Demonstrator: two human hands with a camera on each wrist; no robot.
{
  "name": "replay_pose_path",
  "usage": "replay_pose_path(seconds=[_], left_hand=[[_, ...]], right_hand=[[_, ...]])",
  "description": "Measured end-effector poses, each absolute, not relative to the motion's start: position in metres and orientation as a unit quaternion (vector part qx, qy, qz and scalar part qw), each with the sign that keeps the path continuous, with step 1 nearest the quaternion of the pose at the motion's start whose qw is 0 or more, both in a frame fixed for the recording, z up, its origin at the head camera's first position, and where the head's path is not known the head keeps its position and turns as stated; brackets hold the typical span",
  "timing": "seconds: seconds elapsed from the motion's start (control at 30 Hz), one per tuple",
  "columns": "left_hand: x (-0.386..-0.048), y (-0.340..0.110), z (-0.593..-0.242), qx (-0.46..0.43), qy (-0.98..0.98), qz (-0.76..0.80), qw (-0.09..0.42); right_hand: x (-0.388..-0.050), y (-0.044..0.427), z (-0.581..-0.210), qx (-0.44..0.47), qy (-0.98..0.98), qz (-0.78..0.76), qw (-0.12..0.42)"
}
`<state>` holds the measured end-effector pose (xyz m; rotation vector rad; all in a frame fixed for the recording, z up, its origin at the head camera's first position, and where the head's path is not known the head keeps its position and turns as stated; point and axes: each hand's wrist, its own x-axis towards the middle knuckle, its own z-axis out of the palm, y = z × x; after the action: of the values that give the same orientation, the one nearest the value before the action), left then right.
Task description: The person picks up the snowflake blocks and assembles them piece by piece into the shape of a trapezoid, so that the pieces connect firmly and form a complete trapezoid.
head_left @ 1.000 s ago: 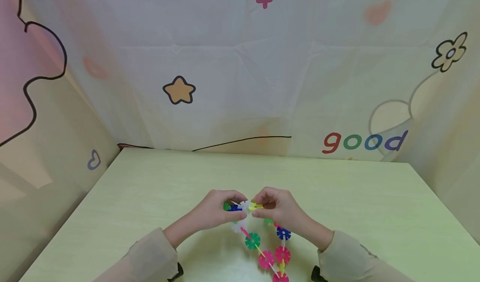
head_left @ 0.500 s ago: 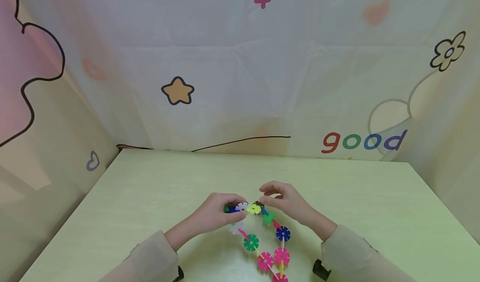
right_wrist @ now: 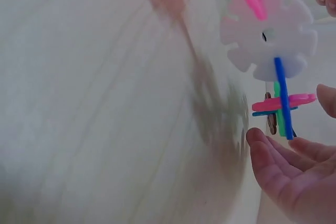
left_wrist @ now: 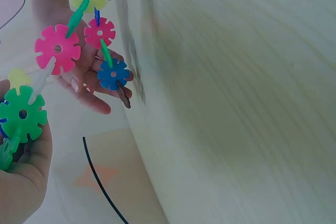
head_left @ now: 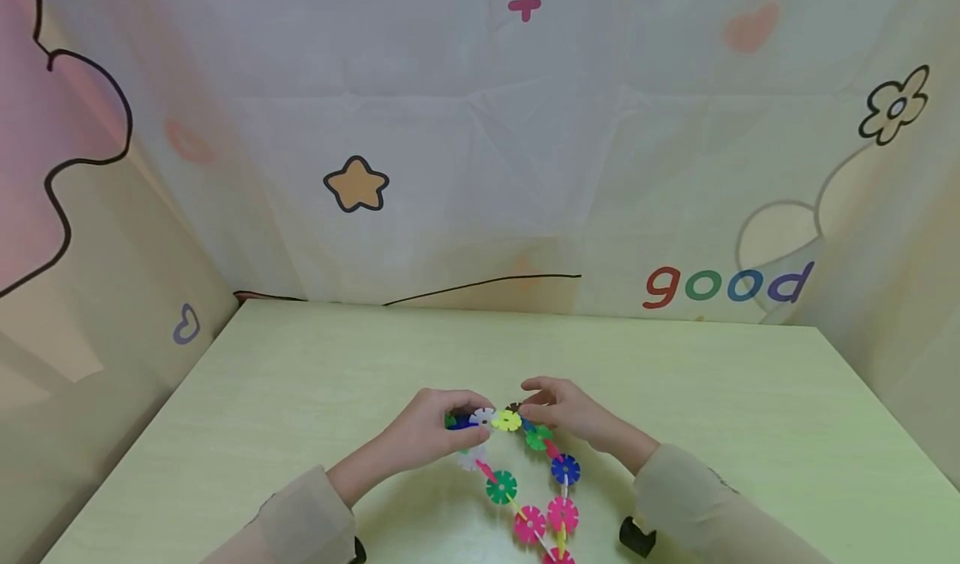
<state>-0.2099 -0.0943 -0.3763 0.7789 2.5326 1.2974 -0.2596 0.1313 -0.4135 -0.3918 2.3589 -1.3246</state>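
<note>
My left hand [head_left: 435,429] pinches a chain of slotted plastic snowflake discs, gripping it by a white disc [head_left: 483,418] with blue and green pieces behind it. A yellow disc [head_left: 508,420] joins the white one, and a brown disc [head_left: 513,407] follows. In the left wrist view, my left hand [left_wrist: 29,182] curls around a green disc [left_wrist: 22,114]. My right hand [head_left: 573,410] is beside the brown disc, fingers loosely extended. From the right wrist camera, that hand [right_wrist: 294,177] appears below a blue piece [right_wrist: 283,98] and a white disc [right_wrist: 273,32], apparently holding nothing.
The chain runs toward the table's near edge through a green disc [head_left: 502,487], a blue disc [head_left: 566,469] and pink discs [head_left: 530,525], leaving the frame at the bottom. A printed cloth [head_left: 480,172] stands behind the pale table [head_left: 300,364].
My right hand has let go of the yellow disc, lifted away to the right, then come down near the brown disc. My left hand has kept its grip and barely moved.
</note>
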Motion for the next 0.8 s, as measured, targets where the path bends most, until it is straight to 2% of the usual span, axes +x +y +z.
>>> replay_pose_path(seconds=[0.43, 0.8], left_hand=[[-0.209, -0.097, -0.379, 0.25, 0.854, 0.447, 0.095], [-0.21, -0.099, -0.38, 0.247, 0.844, 0.467, 0.094]], right_hand=[[-0.251, 0.136, -0.404, -0.14, 0.798, -0.53, 0.249], [-0.248, 0.135, -0.393, -0.144, 0.788, -0.553, 0.231]])
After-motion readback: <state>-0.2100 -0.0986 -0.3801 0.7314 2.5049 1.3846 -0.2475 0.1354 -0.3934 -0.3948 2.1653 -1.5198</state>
